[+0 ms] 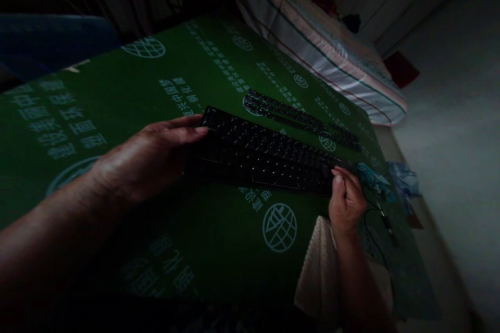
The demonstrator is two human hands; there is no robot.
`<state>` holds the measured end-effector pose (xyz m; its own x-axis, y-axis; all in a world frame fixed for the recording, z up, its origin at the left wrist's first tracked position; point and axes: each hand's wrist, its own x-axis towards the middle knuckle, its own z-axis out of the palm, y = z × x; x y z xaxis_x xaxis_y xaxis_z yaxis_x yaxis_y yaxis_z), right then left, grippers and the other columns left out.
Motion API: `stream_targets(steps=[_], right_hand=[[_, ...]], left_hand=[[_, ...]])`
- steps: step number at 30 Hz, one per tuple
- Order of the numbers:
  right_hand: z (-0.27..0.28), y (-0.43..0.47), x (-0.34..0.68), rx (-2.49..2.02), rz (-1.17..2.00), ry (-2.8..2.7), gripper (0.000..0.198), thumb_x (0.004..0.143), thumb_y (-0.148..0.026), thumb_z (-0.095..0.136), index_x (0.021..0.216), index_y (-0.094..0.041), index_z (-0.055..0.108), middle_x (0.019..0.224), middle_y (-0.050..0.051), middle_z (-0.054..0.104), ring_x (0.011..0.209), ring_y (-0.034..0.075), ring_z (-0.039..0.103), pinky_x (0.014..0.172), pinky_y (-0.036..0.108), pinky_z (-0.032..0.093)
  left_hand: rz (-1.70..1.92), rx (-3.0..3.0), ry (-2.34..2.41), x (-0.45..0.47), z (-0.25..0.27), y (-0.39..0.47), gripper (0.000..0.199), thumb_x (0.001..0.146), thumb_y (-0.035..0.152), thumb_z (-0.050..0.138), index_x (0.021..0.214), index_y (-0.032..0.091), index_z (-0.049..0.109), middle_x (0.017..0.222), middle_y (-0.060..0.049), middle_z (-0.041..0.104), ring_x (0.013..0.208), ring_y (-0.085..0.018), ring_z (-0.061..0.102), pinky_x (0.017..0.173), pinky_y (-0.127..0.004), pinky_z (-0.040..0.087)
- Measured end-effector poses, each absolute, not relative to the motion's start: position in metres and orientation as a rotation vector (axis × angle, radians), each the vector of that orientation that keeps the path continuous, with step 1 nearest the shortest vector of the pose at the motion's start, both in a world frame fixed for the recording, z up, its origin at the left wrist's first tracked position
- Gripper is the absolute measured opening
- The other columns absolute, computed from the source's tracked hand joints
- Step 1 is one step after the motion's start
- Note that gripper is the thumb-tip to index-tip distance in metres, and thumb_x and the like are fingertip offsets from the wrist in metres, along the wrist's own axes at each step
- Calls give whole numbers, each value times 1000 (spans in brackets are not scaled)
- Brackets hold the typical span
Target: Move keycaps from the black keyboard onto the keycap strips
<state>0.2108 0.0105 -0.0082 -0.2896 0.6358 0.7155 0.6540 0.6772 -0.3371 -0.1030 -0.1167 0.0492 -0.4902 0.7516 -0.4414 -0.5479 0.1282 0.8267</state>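
Observation:
A black keyboard (265,151) is held up at a tilt above the green sheet, a hand at either end. My left hand (156,151) grips its left end, thumb on top and the other fingers partly hidden behind it. At the right end, my right hand (347,195) pinches the edge between thumb and bent fingers. Small pale dots show along the keyboard's lower rows; the dim light hides finer detail. Beyond it lie dark rows of what look like keyboard keys (289,112). A beige cloth (318,270) lies partly under my right forearm.
The green sheet (211,265) with white globe prints covers the work surface. A thin black cable (367,223), a metal-tipped plug (386,221) and a teal crumpled wrapper (375,181) lie at the right. A mattress (324,57) stands behind, with a pale wall (461,130) to the right.

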Motion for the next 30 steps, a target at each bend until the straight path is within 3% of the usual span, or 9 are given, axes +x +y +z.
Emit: stream_targets(steps=[4, 9, 14, 20, 30], right_hand=[[-5, 14, 212, -1025, -70, -1991, 35, 93, -32, 38, 89, -15, 68, 90, 11, 69, 89, 20, 65, 82, 38, 52], [-2, 16, 213, -1059, -117, -1972, 40, 94, -35, 36, 88, -13, 68, 84, 11, 71, 83, 20, 66, 78, 35, 51], [6, 18, 210, -1060, -166, -2026, 42, 95, -36, 34, 85, -15, 69, 80, 9, 71, 80, 19, 67, 76, 33, 51], [11, 25, 205, -1047, -178, -2051, 43, 94, -39, 36, 83, -14, 69, 75, 10, 71, 77, 20, 67, 75, 33, 50], [10, 31, 198, -1077, -161, -2056, 42, 93, -39, 36, 85, -13, 68, 74, 11, 72, 76, 19, 68, 76, 32, 50]], left_hand=[[1591, 230, 1283, -103, 48, -118, 54, 53, 19, 73, 106, 22, 64, 100, -4, 72, 106, -27, 61, 57, -17, 55], [1604, 222, 1252, -102, 52, -118, 52, 52, 19, 74, 103, 21, 65, 99, -4, 73, 107, -28, 60, 58, -18, 55], [1606, 154, 1227, -104, 51, -117, 49, 57, 15, 71, 105, 20, 64, 88, -5, 74, 93, -26, 67, 54, -20, 53], [1544, 187, 1255, -112, 43, -116, 52, 61, 19, 69, 112, 21, 60, 80, 1, 73, 53, -16, 67, 44, -22, 47], [1510, 38, 1309, -113, 41, -115, 47, 64, 14, 63, 112, 17, 61, 74, -2, 72, 51, -15, 66, 43, -21, 46]])
